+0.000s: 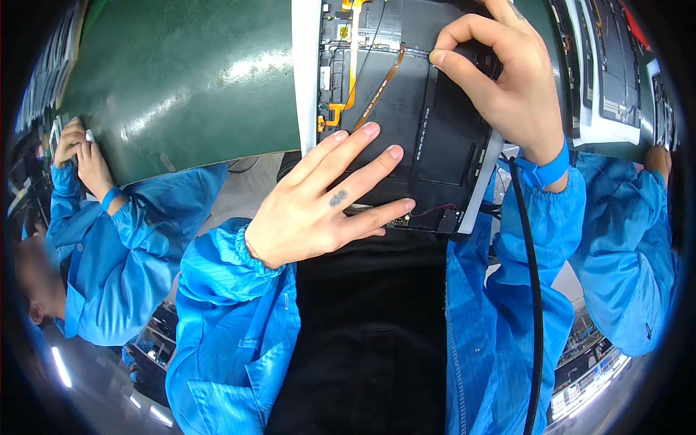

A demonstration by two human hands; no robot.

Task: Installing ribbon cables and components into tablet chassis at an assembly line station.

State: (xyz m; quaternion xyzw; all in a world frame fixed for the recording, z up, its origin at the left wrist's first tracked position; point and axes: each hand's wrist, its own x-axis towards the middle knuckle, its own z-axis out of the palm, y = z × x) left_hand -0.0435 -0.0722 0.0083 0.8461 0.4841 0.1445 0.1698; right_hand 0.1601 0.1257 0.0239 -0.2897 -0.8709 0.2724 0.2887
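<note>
An opened tablet [457, 138] with a black inside lies in front of me. My left hand [312, 199] rests over its lower left part, fingers spread and palm down. A thin brown flex cable [379, 94] runs slantwise from above these fingers up to a connector row. Left of it is a wider orange flex cable [354, 58]. At the tablet's upper right, my right hand [518, 87] has thumb and forefinger pinched together just right of the brown cable's upper end. Whatever is between those fingertips is too small to make out.
White sheeting [307, 72] lies under the tablet on a green tabletop [196, 72]. Another opened tablet [612, 65] lies to the right. A black cord [533, 290] hangs by my right sleeve. Co-workers in blue sit left [138, 239] and right [623, 239].
</note>
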